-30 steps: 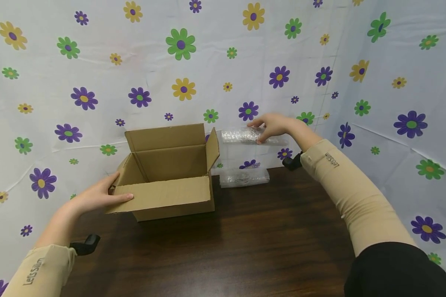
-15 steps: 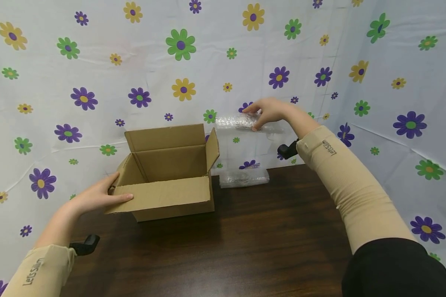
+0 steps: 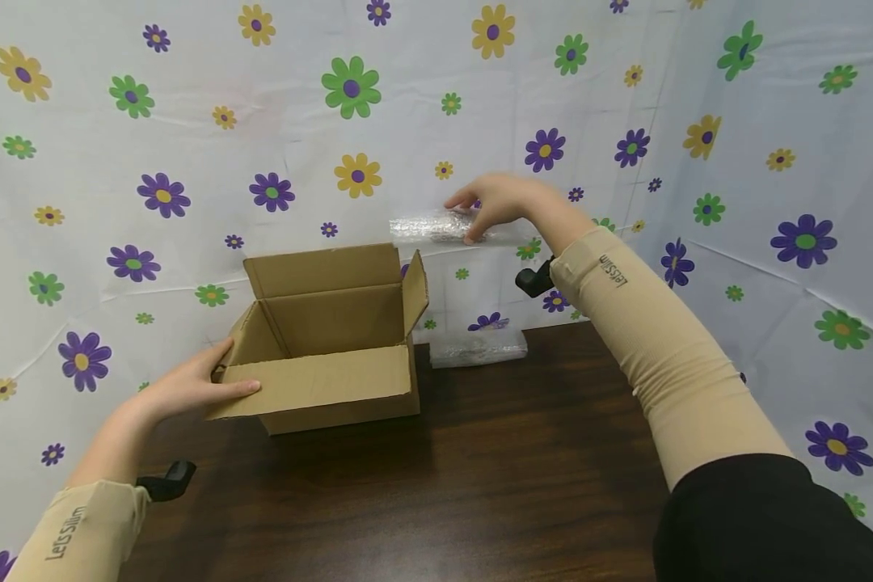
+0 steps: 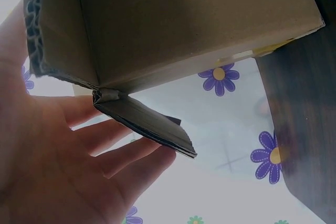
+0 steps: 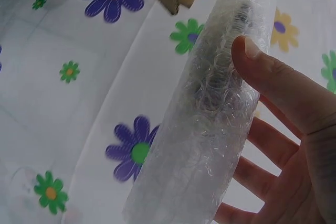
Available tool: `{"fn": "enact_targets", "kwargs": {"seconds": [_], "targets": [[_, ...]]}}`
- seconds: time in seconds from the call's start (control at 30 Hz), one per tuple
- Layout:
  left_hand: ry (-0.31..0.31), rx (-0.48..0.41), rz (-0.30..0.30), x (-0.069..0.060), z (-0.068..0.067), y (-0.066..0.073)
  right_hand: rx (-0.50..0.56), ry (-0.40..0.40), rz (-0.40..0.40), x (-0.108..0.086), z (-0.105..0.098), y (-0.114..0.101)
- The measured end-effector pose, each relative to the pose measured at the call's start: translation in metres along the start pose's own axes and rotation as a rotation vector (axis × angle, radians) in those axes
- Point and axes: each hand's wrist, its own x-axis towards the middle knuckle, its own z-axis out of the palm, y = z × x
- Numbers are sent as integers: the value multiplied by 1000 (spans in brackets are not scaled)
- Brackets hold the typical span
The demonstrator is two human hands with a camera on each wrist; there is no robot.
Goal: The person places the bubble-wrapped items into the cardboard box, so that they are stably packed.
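An open-topped cardboard box [image 3: 338,323] stands on the table with its flaps folded outward. My left hand [image 3: 189,384] grips its front left corner, thumb on the front flap. In the left wrist view the fingers [image 4: 113,156] of that hand reach behind a side flap [image 4: 152,121]. My right hand [image 3: 498,202] holds up a bubble-wrapped bundle [image 3: 425,228], above and to the right of the box. Something dark shows faintly inside the bubble wrap [image 5: 199,129] in the right wrist view; its kind is unclear.
A second bubble-wrapped bundle [image 3: 478,349] lies on the dark wooden table [image 3: 495,477], right of the box by the back wall. White flowered sheets [image 3: 407,145] cover the back and right walls.
My right hand has lifted the bubble-wrapped bundle higher and carried it left toward the box. The left hand and the box have stayed in place.
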Motion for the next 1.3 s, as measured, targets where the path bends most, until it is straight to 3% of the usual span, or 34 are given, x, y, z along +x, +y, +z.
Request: {"fn": "enact_targets", "kwargs": {"seconds": [0.4, 1.07, 1.3], "targets": [[-2, 3, -2, 2, -1, -6, -26, 11, -103, 18, 9, -42], [3, 7, -2, 0, 0, -3, -44, 11, -213, 60, 38, -104], [5, 4, 1, 0, 1, -4, 18, 1, -225, 76, 53, -116]]}}
